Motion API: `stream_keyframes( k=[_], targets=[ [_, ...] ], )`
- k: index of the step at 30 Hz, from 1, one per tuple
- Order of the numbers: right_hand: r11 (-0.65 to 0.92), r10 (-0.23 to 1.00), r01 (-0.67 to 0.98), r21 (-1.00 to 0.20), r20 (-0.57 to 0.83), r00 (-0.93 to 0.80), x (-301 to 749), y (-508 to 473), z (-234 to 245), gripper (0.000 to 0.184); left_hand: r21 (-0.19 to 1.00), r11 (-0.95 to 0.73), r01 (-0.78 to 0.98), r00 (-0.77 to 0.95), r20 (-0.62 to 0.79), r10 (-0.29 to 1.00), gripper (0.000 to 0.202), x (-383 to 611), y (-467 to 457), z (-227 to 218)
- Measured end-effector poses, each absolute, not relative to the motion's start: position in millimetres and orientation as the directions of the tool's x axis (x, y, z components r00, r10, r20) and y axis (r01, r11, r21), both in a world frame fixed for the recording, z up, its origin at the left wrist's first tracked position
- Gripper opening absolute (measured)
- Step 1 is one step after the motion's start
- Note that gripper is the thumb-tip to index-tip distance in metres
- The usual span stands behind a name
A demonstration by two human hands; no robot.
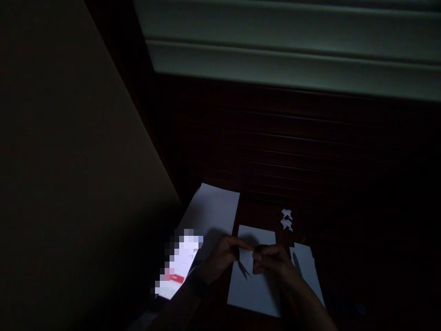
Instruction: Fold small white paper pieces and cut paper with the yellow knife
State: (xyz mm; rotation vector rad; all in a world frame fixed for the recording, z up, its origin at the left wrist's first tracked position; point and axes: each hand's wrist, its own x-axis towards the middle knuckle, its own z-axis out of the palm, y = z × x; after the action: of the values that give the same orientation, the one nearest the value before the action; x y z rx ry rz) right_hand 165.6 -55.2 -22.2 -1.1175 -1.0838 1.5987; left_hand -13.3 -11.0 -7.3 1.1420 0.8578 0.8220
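The scene is very dark. Your worktop (pixel 344 207) is dark wood, with a plain wall (pixel 69 161) to your left and a pale blind (pixel 292 59) above its far edge.

Three white sheets lie on it. The left sheet (pixel 213 207) sits far left, near the wall. A bright strip (pixel 179 269) with a red patch overlaps its near end, and its surface is blurred out. The middle sheet (pixel 253 289) lies flat directly under your hands. The right sheet (pixel 308 269) lies just beside it, partly hidden by your right forearm. A thin dark thing (pixel 296 263) rests on that sheet, and you cannot tell what it is. Two small white paper shapes (pixel 286 219) sit together beyond the sheets, well apart from your hands.

Nothing stands between your hands and the sheets.

The scrap (pixel 246 258) is small, white and creased, with a pointed corner showing. It hangs just above the middle sheet and casts a dark shadow on it. Your left hand (pixel 220 257) pinches its left edge with closed fingertips. Your right hand (pixel 272 259) is curled tight on its right edge. The two hands nearly touch over it.
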Motion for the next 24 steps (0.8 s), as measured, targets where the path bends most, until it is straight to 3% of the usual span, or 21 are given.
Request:
stream_keyframes(
  k=[6, 13, 20, 24],
  targets=[
    [-0.209, 0.965, -0.176, -0.962, -0.173, -0.198, 166.9, -54.4, -25.6, 0.026, 0.972, 0.207, -0.107, 0.401, -0.148, 0.904, 0.024, -13.6, -11.7, -16.9],
    [-0.216, 0.963, -0.133, -0.967, -0.189, -0.193, 165.2, -54.4, -32.9, 0.031, 0.991, 0.085, -0.107, 0.403, -0.035, 0.914, 0.041, -11.4, -10.7, -14.7],
    [-0.232, 0.969, -0.206, -0.951, -0.208, -0.129, 157.5, -51.3, -42.6, 0.032, 0.983, 0.157, -0.1, 0.341, -0.114, 0.933, 0.04, -7.5, -3.8, -36.0],
    [-0.218, 0.975, -0.16, -0.963, -0.21, -0.069, 159.6, -47.8, -46.7, 0.036, 0.984, 0.143, -0.107, 0.349, -0.097, 0.932, 0.04, -7.9, -3.2, -36.9]
  ],
)
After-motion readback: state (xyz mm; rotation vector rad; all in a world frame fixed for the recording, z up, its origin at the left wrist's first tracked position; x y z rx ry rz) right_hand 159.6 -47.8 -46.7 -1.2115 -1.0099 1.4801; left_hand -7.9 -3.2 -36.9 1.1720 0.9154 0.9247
